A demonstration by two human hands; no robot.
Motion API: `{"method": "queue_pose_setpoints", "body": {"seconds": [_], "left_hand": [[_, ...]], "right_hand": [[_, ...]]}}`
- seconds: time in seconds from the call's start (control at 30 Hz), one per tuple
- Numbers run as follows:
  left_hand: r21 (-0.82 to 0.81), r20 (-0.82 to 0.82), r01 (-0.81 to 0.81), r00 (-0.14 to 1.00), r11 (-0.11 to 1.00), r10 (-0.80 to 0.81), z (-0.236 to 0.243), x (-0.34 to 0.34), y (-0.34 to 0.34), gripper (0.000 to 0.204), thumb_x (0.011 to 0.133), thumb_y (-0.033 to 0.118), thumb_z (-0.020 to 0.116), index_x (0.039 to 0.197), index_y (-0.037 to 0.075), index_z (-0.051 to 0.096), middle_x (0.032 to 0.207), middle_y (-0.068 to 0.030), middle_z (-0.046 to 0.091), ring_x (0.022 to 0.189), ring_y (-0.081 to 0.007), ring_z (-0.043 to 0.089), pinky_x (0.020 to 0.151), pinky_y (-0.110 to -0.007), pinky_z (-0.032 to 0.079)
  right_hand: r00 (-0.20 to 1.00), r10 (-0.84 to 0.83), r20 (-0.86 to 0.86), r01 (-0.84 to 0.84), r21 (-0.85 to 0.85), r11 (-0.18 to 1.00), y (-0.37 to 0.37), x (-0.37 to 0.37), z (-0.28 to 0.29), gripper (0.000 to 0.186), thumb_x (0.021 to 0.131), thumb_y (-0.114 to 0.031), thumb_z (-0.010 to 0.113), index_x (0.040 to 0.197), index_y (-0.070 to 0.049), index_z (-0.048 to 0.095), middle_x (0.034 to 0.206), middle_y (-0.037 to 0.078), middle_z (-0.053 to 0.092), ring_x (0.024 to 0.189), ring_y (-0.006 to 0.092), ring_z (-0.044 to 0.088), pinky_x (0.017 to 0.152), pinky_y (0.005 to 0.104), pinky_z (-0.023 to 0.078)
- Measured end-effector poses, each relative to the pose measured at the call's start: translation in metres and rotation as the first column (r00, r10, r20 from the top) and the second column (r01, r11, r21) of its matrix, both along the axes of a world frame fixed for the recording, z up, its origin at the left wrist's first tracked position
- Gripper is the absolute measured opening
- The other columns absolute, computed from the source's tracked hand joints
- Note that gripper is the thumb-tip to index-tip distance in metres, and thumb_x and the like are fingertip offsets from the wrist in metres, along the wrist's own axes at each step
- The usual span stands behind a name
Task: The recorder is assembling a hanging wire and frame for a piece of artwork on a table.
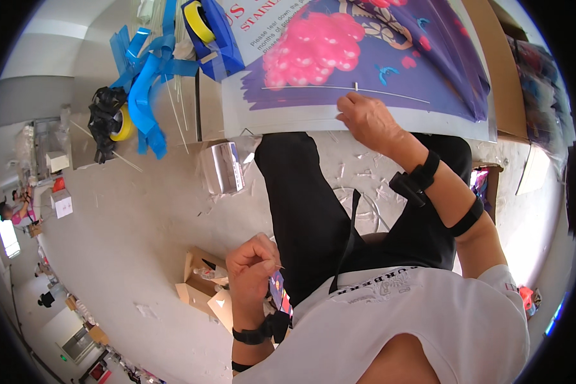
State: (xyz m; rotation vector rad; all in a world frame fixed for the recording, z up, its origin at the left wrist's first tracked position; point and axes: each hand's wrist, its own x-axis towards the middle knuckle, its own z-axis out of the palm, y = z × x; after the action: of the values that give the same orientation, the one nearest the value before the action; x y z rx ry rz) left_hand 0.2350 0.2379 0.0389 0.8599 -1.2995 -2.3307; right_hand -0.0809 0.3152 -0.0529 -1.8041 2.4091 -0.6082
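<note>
White rod [329, 87] beyond right grip [371, 120]

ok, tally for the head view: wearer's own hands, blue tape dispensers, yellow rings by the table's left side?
Hands: 2 (left hand, right hand)
Blue tape dispenser: 1
Yellow rings: 2 (ring in the dispenser, ring by the black bundle)
Total: 5

Thin pale rod [334, 88], lying across purple sheet [438, 80]
</note>
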Motion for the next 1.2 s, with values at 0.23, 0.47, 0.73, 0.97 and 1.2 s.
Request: {"method": "queue_pose_setpoints", "body": {"seconds": [0.23,0.47,0.73,0.97,1.2], "left_hand": [[0.032,-0.015,-0.019,1.0,0.999,0.02,-0.002,-0.001,0.009,0.015,0.072,0.007,0.063,0.068,-0.001,0.052,0.067,-0.0056,0.043,0.055,-0.013,0.041,0.05,-0.025,0.034],[0.098,-0.044,-0.059,0.997,0.993,0.063,0.006,-0.005,0.016,0.009,0.071,0.004,0.062,0.071,-0.002,0.055,0.068,-0.0055,0.044,0.057,-0.0137,0.042,0.052,-0.025,0.034],[0.014,-0.018,0.031,0.999,0.999,-0.031,-0.008,0.018,0.006,0.01,0.069,-0.002,0.06,0.069,0.0,0.051,0.071,-0.0041,0.047,0.062,-0.0113,0.044,0.056,-0.023,0.033],[-0.002,0.116,-0.008,0.993,1.0,0.008,-0.023,0.035,0.004,0.009,0.067,-0.001,0.058,0.063,-0.001,0.049,0.065,-0.0034,0.047,0.061,-0.0112,0.044,0.057,-0.024,0.034],[-0.031,0.138,-0.009,0.99,0.999,0.013,-0.034,0.041,0.002,0.008,0.067,-0.002,0.057,0.062,-0.001,0.05,0.064,-0.0032,0.047,0.059,-0.0105,0.043,0.056,-0.023,0.033]], "right_hand": [[0.243,-0.039,0.969,0.396,-0.063,0.916,-0.143,0.021,0.028,0.027,0.084,-0.021,0.065,0.074,0.002,0.059,0.069,0.004,0.057,0.058,0.0132,0.051,0.053,0.0266,0.04],[-0.535,0.041,0.844,0.529,0.297,0.795,-0.225,0.025,0.034,0.012,0.076,-0.002,0.072,0.075,0.0,0.06,0.07,0.007,0.059,0.06,0.0153,0.056,0.052,0.0283,0.047],[-0.524,0.13,0.842,0.525,0.199,0.828,-0.224,0.024,0.016,0.011,0.074,0.007,0.068,0.082,0.006,0.061,0.076,0.012,0.061,0.067,0.0197,0.06,0.061,0.0282,0.051],[-0.558,0.095,0.824,0.427,0.187,0.885,-0.217,0.028,0.007,0.01,0.075,0.005,0.066,0.084,0.007,0.061,0.079,0.014,0.061,0.072,0.0227,0.062,0.067,0.0304,0.052],[-0.415,-0.127,0.901,0.454,0.326,0.83,-0.216,0.029,0.029,0.008,0.077,-0.001,0.068,0.078,0.004,0.061,0.071,0.011,0.06,0.062,0.0202,0.06,0.062,0.035,0.052]]}}
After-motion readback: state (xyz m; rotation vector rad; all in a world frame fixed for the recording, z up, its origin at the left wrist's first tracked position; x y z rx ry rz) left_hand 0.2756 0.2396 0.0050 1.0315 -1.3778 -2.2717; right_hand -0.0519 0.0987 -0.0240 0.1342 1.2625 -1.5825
